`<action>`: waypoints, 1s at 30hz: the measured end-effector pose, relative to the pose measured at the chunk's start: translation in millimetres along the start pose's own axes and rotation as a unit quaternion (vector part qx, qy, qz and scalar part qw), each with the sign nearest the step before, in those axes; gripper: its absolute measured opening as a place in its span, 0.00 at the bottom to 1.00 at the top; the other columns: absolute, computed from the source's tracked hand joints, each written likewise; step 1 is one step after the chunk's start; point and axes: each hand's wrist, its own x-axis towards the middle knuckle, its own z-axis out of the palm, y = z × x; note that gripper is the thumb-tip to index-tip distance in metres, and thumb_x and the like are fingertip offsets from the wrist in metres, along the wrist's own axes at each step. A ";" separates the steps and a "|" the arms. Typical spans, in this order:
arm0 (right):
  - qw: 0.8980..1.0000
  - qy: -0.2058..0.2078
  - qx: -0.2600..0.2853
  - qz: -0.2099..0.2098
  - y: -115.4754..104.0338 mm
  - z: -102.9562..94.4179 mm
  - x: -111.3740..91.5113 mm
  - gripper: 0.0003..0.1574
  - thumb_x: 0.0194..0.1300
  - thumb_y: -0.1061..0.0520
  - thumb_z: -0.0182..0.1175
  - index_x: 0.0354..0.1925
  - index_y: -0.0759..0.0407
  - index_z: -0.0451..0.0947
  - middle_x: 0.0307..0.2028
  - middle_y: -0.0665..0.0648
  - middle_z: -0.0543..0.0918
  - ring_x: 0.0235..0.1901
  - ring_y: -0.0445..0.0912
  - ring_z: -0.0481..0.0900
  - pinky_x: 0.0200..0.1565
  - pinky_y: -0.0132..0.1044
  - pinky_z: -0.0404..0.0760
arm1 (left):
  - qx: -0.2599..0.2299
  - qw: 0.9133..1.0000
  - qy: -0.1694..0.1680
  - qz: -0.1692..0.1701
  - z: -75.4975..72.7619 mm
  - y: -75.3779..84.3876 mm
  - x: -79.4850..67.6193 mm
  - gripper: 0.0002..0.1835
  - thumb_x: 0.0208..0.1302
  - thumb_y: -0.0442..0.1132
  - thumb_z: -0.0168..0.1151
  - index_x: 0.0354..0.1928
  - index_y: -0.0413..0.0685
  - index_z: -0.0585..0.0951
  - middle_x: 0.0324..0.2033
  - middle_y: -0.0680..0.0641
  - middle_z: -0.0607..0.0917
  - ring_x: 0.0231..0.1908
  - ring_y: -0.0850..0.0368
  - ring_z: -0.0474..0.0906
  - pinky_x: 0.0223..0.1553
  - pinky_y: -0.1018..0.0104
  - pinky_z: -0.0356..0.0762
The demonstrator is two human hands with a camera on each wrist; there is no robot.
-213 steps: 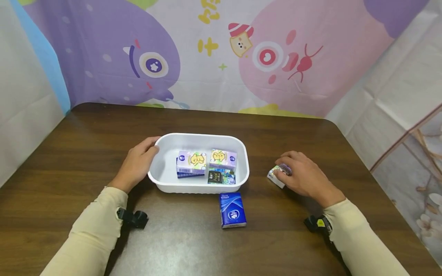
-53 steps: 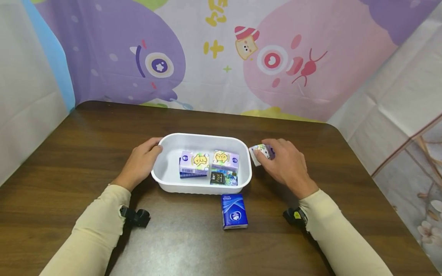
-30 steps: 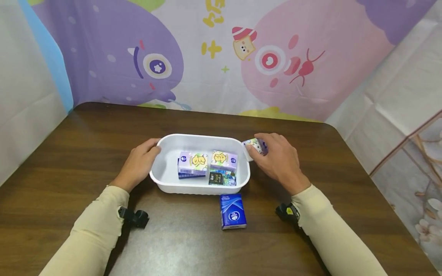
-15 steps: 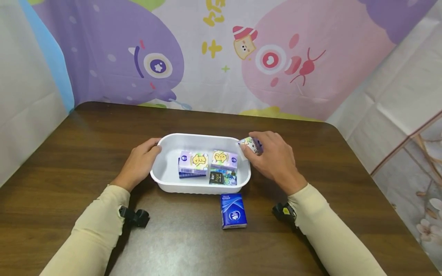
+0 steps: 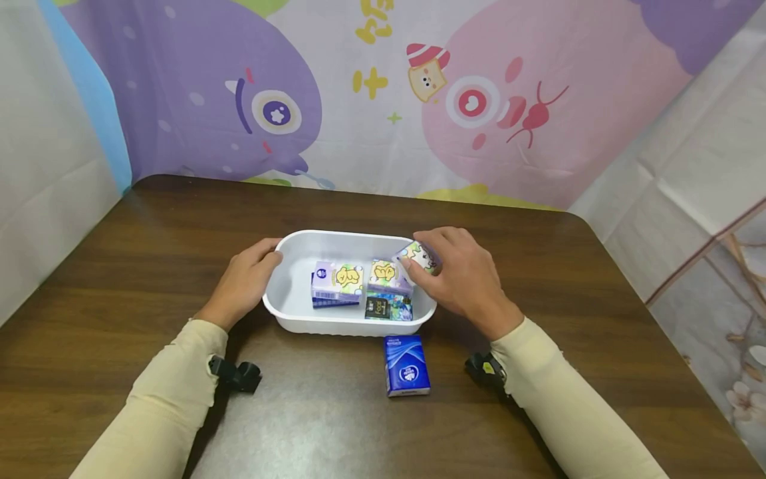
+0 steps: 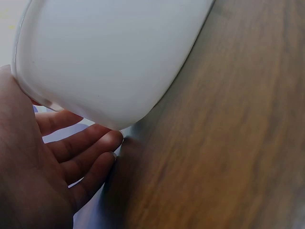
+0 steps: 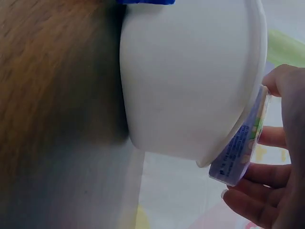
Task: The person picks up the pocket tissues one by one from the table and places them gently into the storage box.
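Observation:
My left hand [image 5: 242, 283] holds the left end of a white plastic basin [image 5: 293, 322], thumb over the rim and fingers outside against its wall. In the left wrist view, those fingers [image 6: 88, 152] lie under the basin's edge. Above the basin's right end, my right hand [image 5: 463, 273] pinches a small tissue pack [image 5: 419, 256] with a cartoon print. The right wrist view shows this tissue pack [image 7: 236, 152] tilted at the rim, its purple side facing the camera. Inside the basin lie two purple bear-print tissue packs [image 5: 337, 279] and a black-and-blue pack [image 5: 389, 307].
A blue tissue pack [image 5: 407, 366] lies on the brown wooden table [image 5: 311, 426] just in front of the basin. Under the left bear-print pack shows the edge of a dark blue pack [image 5: 335, 303]. A cartoon-printed curtain [image 5: 371, 146] hangs behind the table.
My right hand has picked the tissue pack up from the table on the right and carried it left, over the basin's right rim. My left hand has stayed on the basin.

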 end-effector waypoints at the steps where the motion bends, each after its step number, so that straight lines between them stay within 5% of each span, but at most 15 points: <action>1: 1.000 -0.001 0.002 -0.007 -0.5 0.1 0.0 0.33 0.65 0.35 0.62 0.58 0.54 0.81 0.53 0.58 0.82 0.55 0.54 0.77 0.49 0.52 0.81 | -0.001 1.000 -0.001 0.000 0.0 0.0 -0.1 0.25 0.78 0.49 0.42 0.68 0.45 0.74 0.61 0.38 0.77 0.54 0.42 0.75 0.55 0.48 0.71; 14: 0.997 -0.033 0.005 -0.073 -7.0 1.8 0.7 0.34 0.65 0.36 0.62 0.61 0.53 0.80 0.54 0.58 0.80 0.54 0.52 0.76 0.50 0.49 0.80 | -0.004 1.000 -0.004 -0.003 -0.2 -1.2 0.0 0.25 0.78 0.49 0.42 0.68 0.45 0.73 0.62 0.39 0.77 0.56 0.42 0.74 0.57 0.46 0.70; 30: 0.993 -0.106 -0.024 -0.050 -15.6 12.1 2.7 0.35 0.68 0.31 0.57 0.61 0.51 0.80 0.57 0.60 0.81 0.57 0.55 0.76 0.55 0.52 0.74 | -0.006 1.000 -0.005 -0.004 0.0 -1.2 0.4 0.26 0.78 0.49 0.42 0.68 0.45 0.73 0.63 0.39 0.77 0.57 0.42 0.73 0.57 0.46 0.70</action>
